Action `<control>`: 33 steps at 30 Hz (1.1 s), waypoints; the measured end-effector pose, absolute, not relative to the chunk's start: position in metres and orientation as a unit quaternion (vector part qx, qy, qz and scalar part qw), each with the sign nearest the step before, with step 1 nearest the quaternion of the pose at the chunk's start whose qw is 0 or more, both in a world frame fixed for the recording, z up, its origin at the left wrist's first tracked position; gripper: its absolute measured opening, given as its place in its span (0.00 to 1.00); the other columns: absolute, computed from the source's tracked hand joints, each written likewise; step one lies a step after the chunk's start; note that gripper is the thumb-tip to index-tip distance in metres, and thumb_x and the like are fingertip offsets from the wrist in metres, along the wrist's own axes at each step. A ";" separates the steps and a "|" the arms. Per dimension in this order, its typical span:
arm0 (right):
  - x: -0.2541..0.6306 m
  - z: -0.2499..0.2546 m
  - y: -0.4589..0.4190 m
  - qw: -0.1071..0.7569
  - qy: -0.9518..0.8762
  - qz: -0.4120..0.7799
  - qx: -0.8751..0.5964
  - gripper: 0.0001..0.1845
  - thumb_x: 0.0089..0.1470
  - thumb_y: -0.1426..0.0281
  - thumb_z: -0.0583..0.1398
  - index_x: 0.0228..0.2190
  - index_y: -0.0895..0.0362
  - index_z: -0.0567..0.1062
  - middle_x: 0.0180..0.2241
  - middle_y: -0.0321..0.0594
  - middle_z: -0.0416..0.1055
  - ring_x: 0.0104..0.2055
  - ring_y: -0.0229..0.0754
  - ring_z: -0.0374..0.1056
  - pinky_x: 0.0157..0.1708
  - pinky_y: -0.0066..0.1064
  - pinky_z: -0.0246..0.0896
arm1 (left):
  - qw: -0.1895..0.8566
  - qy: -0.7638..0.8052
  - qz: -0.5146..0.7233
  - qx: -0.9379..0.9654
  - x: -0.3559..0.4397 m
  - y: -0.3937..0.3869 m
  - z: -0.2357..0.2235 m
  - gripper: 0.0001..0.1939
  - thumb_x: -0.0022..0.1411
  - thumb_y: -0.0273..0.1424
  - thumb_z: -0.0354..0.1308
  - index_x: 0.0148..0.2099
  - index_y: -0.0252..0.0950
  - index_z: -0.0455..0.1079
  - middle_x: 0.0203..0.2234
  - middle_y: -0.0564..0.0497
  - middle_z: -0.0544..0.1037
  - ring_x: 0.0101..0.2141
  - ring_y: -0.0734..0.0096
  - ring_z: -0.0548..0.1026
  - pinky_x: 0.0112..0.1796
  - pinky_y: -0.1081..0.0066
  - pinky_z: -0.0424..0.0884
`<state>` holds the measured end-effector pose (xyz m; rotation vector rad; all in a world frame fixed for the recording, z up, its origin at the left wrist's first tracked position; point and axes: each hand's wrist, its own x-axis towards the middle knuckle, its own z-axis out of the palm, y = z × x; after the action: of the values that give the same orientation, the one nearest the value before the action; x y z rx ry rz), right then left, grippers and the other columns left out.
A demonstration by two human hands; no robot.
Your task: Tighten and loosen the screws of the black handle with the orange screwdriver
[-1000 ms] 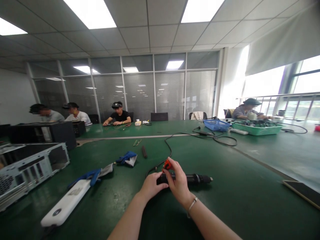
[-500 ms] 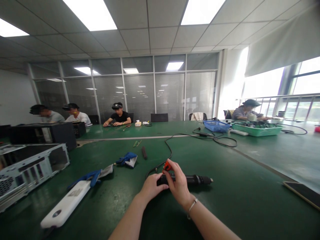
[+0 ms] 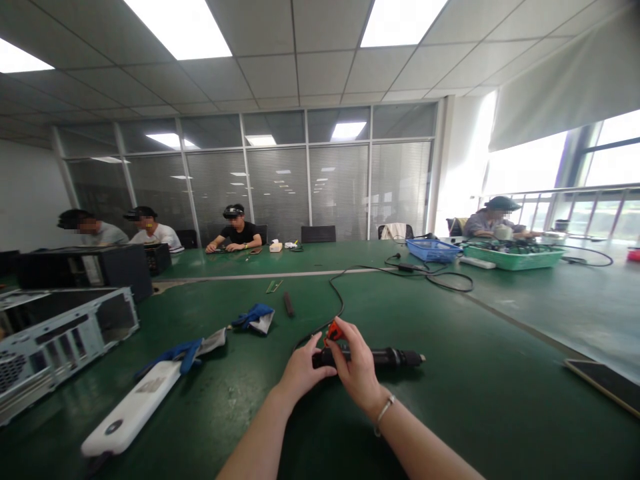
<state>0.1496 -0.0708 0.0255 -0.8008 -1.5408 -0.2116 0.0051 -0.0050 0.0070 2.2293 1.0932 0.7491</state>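
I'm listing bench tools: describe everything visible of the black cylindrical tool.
The black tool is a slim, plastic-looking cylinder, banded toward its right end, which tapers to a pale tip. It points right, nearly level, over the green table; contact is unclear. The left hand holds its left end; the right hand partly hides its middle.

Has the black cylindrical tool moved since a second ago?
No, the black cylindrical tool shows no visible shift either way against the dark bar.

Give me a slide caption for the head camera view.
Left hand holds a black cylindrical tool at a green table; right hand pinches a small orange piece.
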 end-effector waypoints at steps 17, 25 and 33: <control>0.131 0.028 -0.055 0.593 -0.669 -0.035 -0.447 0.28 0.56 0.74 0.56 0.57 0.49 0.61 0.40 0.42 0.69 0.38 0.43 0.69 0.39 0.36 0.71 | 0.198 0.402 0.245 0.860 0.008 -0.011 0.014 0.14 0.55 0.35 0.58 0.42 0.34 0.74 0.37 0.47 0.80 0.38 0.57 0.75 0.39 0.68 0.68; 0.126 0.044 -0.050 0.565 -0.714 0.038 -0.412 0.32 0.54 0.80 0.52 0.58 0.48 0.57 0.46 0.40 0.70 0.46 0.42 0.69 0.46 0.35 0.67 | 0.188 0.385 0.265 0.864 0.007 -0.004 0.006 0.09 0.54 0.30 0.56 0.38 0.33 0.73 0.35 0.47 0.80 0.36 0.60 0.75 0.36 0.70 0.66; 0.129 0.043 -0.051 0.568 -0.702 0.001 -0.430 0.29 0.56 0.80 0.51 0.57 0.48 0.61 0.42 0.41 0.70 0.42 0.42 0.69 0.43 0.34 0.67 | 0.202 0.375 0.271 0.863 0.008 -0.002 0.005 0.08 0.54 0.30 0.57 0.37 0.31 0.72 0.33 0.47 0.79 0.33 0.62 0.74 0.33 0.71 0.66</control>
<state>0.1288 -0.0513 0.0428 -1.0108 -1.6481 0.0031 0.0081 -0.0019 0.0046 2.4111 1.0461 0.7577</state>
